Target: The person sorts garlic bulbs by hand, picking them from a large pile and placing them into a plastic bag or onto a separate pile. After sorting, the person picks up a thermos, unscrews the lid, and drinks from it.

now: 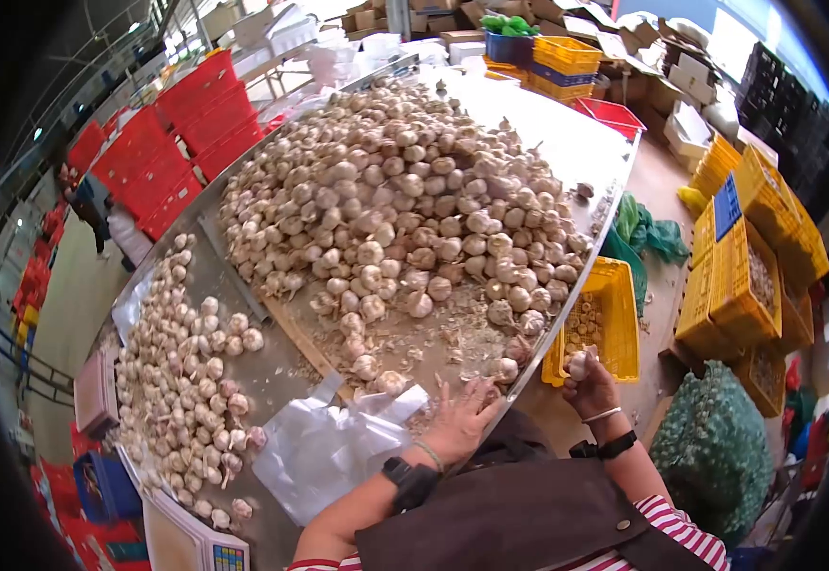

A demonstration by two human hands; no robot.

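Right hand grips 1 garlic bulb above the near end of the yellow crate, beside the table edge. Left hand, fingers spread flat, rests on the table among loose skins, just beside a clear plastic bag. The garlic heap lies on the table beyond the crate.
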